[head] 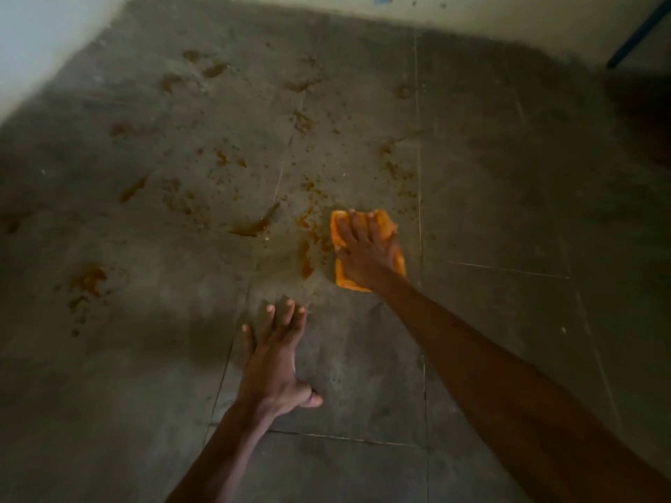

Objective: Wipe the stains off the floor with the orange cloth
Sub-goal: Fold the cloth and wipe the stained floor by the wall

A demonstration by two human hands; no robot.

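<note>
An orange cloth [385, 224] lies flat on the grey tiled floor [490, 197] near the middle of the view. My right hand [365, 250] presses down on it with fingers spread, covering most of it. Just left of the cloth are orange-brown stains [306, 248], and several more smears [254, 226] and splatters [89, 281] spread across the floor to the left and toward the far wall. My left hand [276, 361] rests palm down on the floor nearer to me, fingers apart, holding nothing.
A pale wall [508, 12] runs along the far edge of the floor and another wall [36, 49] stands at the far left. A blue rod [639, 38] leans at the top right corner. Thin grout lines [419, 139] cross the tiles.
</note>
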